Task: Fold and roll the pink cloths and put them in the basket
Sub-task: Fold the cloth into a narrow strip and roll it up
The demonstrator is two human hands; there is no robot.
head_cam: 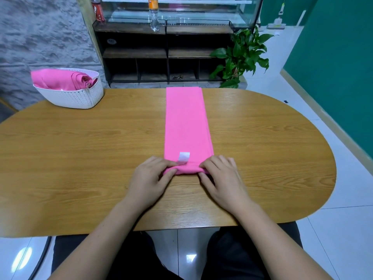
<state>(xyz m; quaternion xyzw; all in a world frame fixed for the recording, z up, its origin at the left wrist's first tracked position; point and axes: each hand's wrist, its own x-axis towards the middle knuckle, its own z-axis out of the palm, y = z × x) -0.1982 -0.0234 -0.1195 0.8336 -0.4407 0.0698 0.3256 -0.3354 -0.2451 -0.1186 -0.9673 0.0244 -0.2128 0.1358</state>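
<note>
Wooden table (80, 158) (tiled floor (327, 239)) holds pink cloth (186, 122), left hand (148, 179) and right hand (225, 178) fingers pinching it.

Two bare forearms reach from the bottom corners of the frame to its centre, palms down. The left hand (150, 178) and right hand (224, 178) sit side by side, fingers curled over the rolled near end of a cloth (186, 122), thumbs against its near side.
</note>
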